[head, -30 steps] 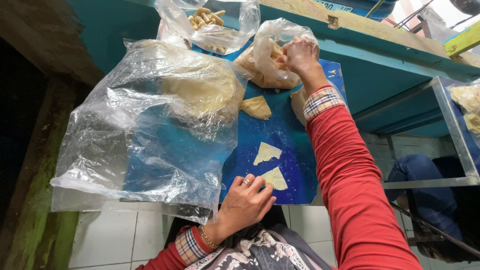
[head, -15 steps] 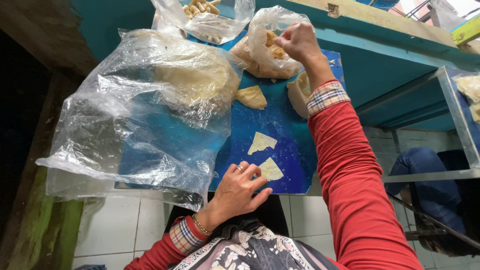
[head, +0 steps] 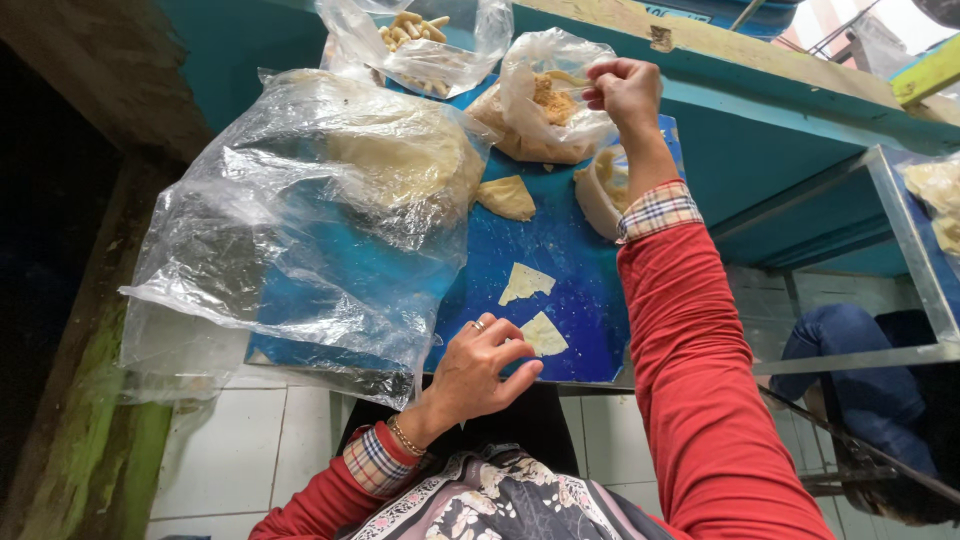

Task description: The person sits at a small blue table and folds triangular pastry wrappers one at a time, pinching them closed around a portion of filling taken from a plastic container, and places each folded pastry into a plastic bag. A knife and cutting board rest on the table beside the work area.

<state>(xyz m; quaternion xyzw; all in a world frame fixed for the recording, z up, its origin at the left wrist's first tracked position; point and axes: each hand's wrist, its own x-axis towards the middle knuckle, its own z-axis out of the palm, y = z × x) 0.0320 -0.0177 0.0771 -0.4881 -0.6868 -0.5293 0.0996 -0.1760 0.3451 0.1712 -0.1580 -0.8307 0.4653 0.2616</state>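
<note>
My left hand (head: 482, 368) rests on the near edge of a blue board (head: 560, 250), fingertips touching a pale triangular dough sheet (head: 543, 334). A second pale sheet (head: 525, 283) lies just beyond it. My right hand (head: 625, 92) is raised at the far side, fingers pinched on a small bit of filling at the mouth of a clear bag of crumbly orange filling (head: 545, 100). A folded, filled piece (head: 506, 197) lies on the board between them.
A big crumpled clear plastic bag (head: 300, 210) with a stack of pale sheets covers the board's left half. Another bag of small fried pieces (head: 420, 40) sits at the back. A teal shelf (head: 800, 130) and metal frame stand right; someone's jeans-clad leg (head: 850, 350) is below.
My right hand has lifted out of the filling bag and moved slightly right, pinching filling. My left hand stays on the near dough sheet.
</note>
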